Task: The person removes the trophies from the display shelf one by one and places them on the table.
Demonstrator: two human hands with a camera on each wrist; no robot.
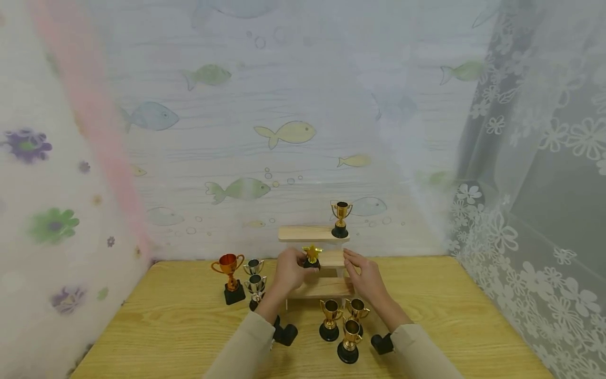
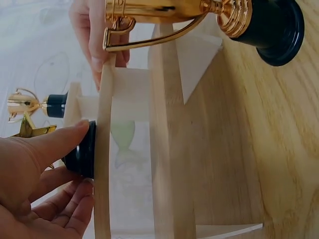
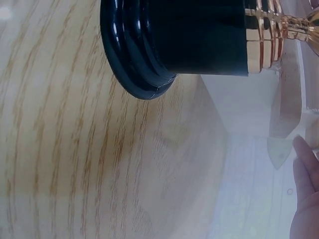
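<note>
My left hand [image 1: 290, 269] pinches the black base of a small gold star trophy [image 1: 312, 257] between thumb and fingers. In the left wrist view, the trophy's black base [image 2: 85, 152] is against the middle tier of a wooden three-tier stand [image 1: 322, 288]. My right hand [image 1: 368, 276] is at the right end of that tier, its fingers fairly straight and touching the wood. A gold cup trophy [image 1: 341, 217] stands on the right end of the top tier. The right wrist view shows only part of the right hand [image 3: 306, 199], beside a close black trophy base [image 3: 199, 37].
Several gold cup trophies [image 1: 330, 319] stand on the wood-grain table [image 1: 180, 337] in front of the stand. To the left are two silver cups [image 1: 256, 287] and a larger orange-bronze cup [image 1: 229, 271]. A fish-print curtain [image 1: 303, 173] hangs behind; lace [image 1: 502, 226] hangs at right.
</note>
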